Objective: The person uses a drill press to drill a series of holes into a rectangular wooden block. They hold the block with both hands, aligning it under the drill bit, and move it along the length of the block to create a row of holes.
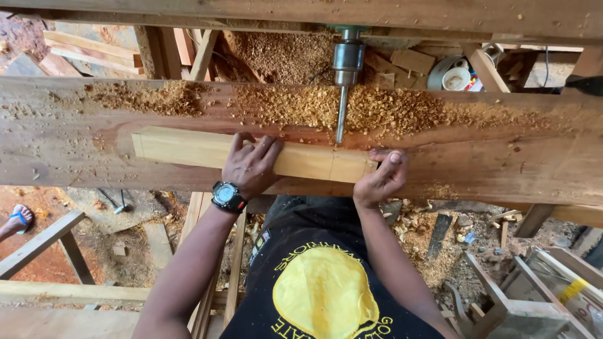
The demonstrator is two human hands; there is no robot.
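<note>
**Both hands on the pale wood bar under the drill**

Past the worktop [502, 157], near the top right, you can see a round white tub [456, 78] with a grey ring around it and a small bright-coloured pack just beside it. They are too small to tell more.

Your pale wood bar [207, 149] is long, smooth and light yellow. It lies flat along the dark brown worktop, and a thin pencil line crosses it near its right end. Your left hand [250, 166] lies flat on top of the bar, with its fingers [267, 149] spread out and pressing down. It wears a black watch [227, 196] on the wrist. Your right hand [380, 177] grips the right end of the bar, with its fingers curled around it. The drill bit [341, 113] points down just behind the bar, between your two hands. Piles of sawdust [377, 110] lie on the worktop behind the bar.
</note>
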